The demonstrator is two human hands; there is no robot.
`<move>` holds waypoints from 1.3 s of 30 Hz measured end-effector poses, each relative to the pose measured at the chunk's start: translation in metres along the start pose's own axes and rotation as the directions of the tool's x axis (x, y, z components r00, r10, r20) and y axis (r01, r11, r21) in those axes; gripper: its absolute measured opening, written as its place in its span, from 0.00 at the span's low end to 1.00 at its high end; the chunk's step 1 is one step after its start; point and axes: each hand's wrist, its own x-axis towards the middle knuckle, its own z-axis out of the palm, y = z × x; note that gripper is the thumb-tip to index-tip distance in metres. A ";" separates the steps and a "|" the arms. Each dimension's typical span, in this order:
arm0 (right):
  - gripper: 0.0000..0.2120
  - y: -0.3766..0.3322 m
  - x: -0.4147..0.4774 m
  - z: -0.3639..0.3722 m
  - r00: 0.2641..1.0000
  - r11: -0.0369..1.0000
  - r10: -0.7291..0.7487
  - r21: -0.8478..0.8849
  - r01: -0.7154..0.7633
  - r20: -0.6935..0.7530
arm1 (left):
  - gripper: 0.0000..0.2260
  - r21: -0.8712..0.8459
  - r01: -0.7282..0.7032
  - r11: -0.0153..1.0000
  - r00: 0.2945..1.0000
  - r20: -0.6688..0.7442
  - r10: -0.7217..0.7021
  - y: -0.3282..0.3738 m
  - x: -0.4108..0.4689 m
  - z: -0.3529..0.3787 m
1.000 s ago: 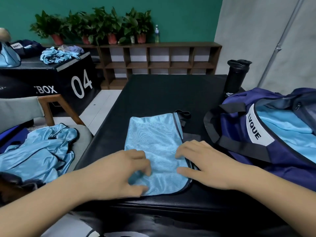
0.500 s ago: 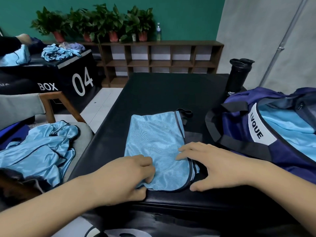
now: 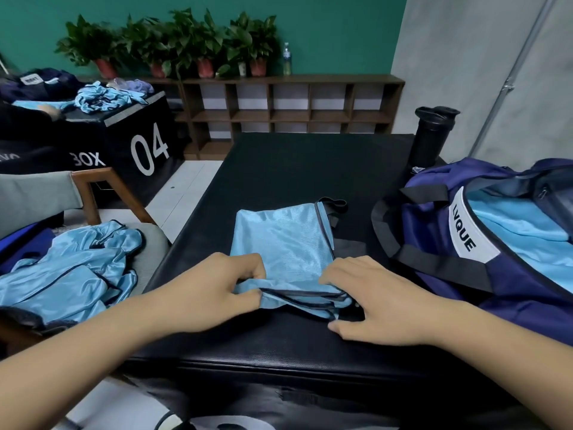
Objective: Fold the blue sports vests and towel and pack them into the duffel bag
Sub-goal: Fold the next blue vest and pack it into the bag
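The near edge of the vest, flat on the counter before, is now lifted, pinched by the left hand and right hand. Blue cloth is held in the open duffel bag.

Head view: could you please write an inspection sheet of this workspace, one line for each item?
Surface: black padded table, matte top.
Job's things: blue vest lies on the table, near edge lifted; duffel bag open at right, blue fabric inside; more vests heaped on chair at left.
Clutter: black bottle behind the bag.
Grips: left hand pinches the vest's near edge; right hand curls fingers over its near right corner.
Cables: nothing seen.
Surroundings: wooden shelf, potted plants, black box marked 04.
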 end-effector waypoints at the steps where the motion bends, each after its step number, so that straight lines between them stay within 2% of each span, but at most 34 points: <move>1: 0.16 -0.002 0.002 -0.001 1.000 1.000 -0.003 -0.016 0.002 -0.026 | 0.06 -0.041 0.016 0.999 1.000 -0.003 -0.016 0.001 0.000 -0.002; 3: 0.12 -0.007 0.004 -0.004 0.999 1.000 0.004 -0.021 -0.005 -0.045 | 0.05 -0.123 0.051 0.991 0.999 -0.006 -0.052 0.001 0.000 -0.006; 5: 0.09 -0.009 0.005 -0.006 0.997 0.997 0.059 0.054 -0.055 -0.059 | 0.06 -0.207 0.106 0.973 0.994 0.002 -0.108 0.001 0.002 -0.011; 7: 0.06 -0.010 0.006 -0.006 0.988 0.964 0.147 0.230 -0.133 -0.045 | 0.09 -0.311 0.170 0.935 0.985 0.028 -0.170 -0.002 0.003 -0.014; 9: 0.07 -0.010 0.009 -0.007 0.977 0.891 0.208 0.420 -0.171 -0.044 | 0.10 -0.452 0.207 0.867 0.978 0.060 -0.202 -0.005 0.005 -0.018; 12: 0.07 -0.009 0.017 -0.009 0.950 0.797 0.305 0.562 -0.219 -0.063 | 0.07 -0.535 0.225 0.814 0.968 0.031 -0.247 -0.006 0.014 -0.022; 14: 0.02 -0.007 0.024 -0.009 0.916 0.718 0.398 0.639 -0.276 -0.051 | 0.08 -0.520 0.238 0.820 0.955 -0.030 -0.296 -0.011 0.025 -0.024; 17: 0.09 -0.004 0.034 -0.005 0.858 0.608 0.514 0.713 -0.348 -0.020 | 0.07 -0.474 0.224 0.852 0.932 -0.152 -0.330 -0.026 0.045 -0.024; 19: 0.12 -0.002 0.040 -0.001 0.819 0.582 0.574 0.717 -0.383 -0.028 | 0.07 -0.443 0.235 0.865 0.906 -0.224 -0.360 -0.038 0.057 -0.021; 23: 0.10 -0.001 0.044 0.001 0.775 0.553 0.631 0.727 -0.407 -0.046 | 0.05 -0.253 0.290 0.923 0.884 -0.299 -0.360 -0.057 0.076 -0.013; 25: 0.12 -0.004 0.042 0.002 0.785 0.593 0.614 0.704 -0.392 -0.080 | 0.05 -0.145 0.297 0.944 0.890 -0.315 -0.329 -0.068 0.082 -0.009; 26: 0.14 -0.006 0.040 0.002 0.796 0.652 0.593 0.653 -0.384 -0.124 | 0.05 -0.094 0.293 0.951 0.894 -0.325 -0.308 -0.072 0.084 -0.009; 28: 0.18 -0.011 0.034 0.001 0.829 0.823 0.489 0.458 -0.336 -0.271 | 0.07 -0.033 0.285 0.958 0.893 -0.353 -0.278 -0.076 0.086 -0.008; 30: 0.22 -0.020 0.031 -0.002 0.868 0.940 0.328 0.222 -0.260 -0.374 | 0.09 -0.010 0.280 0.960 0.887 -0.379 -0.262 -0.075 0.088 -0.010; 33: 0.23 -0.028 0.030 -0.002 0.907 0.979 0.200 0.039 -0.200 -0.370 | 0.10 0.081 0.223 0.971 0.901 -0.396 -0.174 -0.068 0.084 -0.014; 36: 0.14 -0.028 0.033 0.004 0.918 0.982 0.118 -0.094 -0.165 -0.379 | 0.08 0.219 0.103 0.970 0.931 -0.364 -0.016 -0.059 0.074 -0.020; 38: 0.10 -0.025 0.036 0.003 0.920 0.977 0.123 -0.117 -0.178 -0.372 | 0.10 0.259 0.047 0.965 0.950 -0.311 0.037 -0.052 0.067 -0.019; 39: 0.10 -0.024 0.038 0.001 0.921 0.976 0.173 -0.068 -0.209 -0.348 | 0.11 0.229 0.035 0.973 0.961 -0.274 0.030 -0.048 0.064 -0.018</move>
